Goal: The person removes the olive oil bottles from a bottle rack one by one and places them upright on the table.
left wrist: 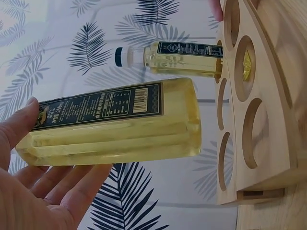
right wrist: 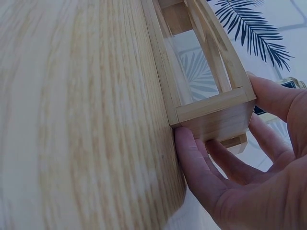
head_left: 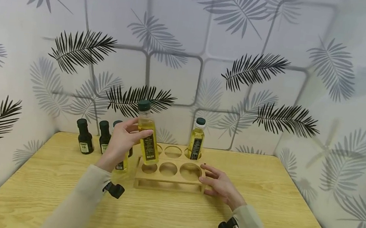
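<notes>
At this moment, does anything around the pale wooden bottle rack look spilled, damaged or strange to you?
No spill or damage stands out. The clear bottle of yellow liquid with dark green cap leans, but the left hand is holding it above the rack, so this looks ordinary.

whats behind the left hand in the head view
Behind the left hand: a yellow oil bottle, its lower end showing, most of the rest covered; a dark bottle, partly covered; and a dark sliver, too hidden to identify.

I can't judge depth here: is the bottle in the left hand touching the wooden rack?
Apart. The left wrist view shows patterned backdrop between the held bottle and the wooden rack.
</notes>
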Demonstrator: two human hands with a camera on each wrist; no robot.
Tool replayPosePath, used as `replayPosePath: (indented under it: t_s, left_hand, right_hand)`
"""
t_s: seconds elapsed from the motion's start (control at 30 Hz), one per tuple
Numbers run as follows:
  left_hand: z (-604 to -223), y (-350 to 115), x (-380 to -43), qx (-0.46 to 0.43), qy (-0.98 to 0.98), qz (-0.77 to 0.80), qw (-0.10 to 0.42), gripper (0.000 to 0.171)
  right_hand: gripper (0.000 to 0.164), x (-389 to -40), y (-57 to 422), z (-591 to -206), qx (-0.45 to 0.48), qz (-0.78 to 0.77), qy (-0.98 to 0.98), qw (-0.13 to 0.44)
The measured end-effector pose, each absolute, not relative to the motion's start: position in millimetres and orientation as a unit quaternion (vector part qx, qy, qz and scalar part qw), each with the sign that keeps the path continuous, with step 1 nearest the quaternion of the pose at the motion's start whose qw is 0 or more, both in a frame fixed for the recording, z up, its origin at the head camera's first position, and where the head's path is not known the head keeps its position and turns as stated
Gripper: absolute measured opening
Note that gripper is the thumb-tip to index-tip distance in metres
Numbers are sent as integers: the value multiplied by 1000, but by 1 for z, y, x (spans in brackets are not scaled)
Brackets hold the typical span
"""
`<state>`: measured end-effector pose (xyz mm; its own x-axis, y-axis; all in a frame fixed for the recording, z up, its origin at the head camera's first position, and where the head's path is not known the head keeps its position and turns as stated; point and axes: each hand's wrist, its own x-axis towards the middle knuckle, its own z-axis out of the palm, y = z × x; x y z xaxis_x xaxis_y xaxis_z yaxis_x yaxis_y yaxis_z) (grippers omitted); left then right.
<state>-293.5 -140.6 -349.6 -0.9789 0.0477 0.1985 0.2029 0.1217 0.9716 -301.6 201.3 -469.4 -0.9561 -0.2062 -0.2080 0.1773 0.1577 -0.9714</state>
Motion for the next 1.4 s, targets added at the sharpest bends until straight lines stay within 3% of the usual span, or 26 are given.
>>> replayPosePath:
  t_s: [0.23, 0.47, 0.87, 1.13, 1.4]
  left_hand:
    - [-353, -150, -292, -91, -763, -635, 74, 81]
    - [-354, -158, -286, -125, -772, -617, 92, 66]
    - [-352, -182, -279, -113, -806, -580, 33, 76]
    - [-361, -199, -277, -118, -819, -560, 32, 80]
    - [-366, -216, -278, -151, -820, -550, 50, 59]
  right_hand:
    - [59, -301, 204, -470, -9, -649, 745, 151]
    - [60, -300, 205, -468, -13, -646, 746, 159]
    - [59, -299, 203, -465, -17, -648, 745, 156]
    - [60, -300, 203, -468, -18, -649, 744, 157]
    - [59, -301, 203, -470, -14, -655, 739, 159]
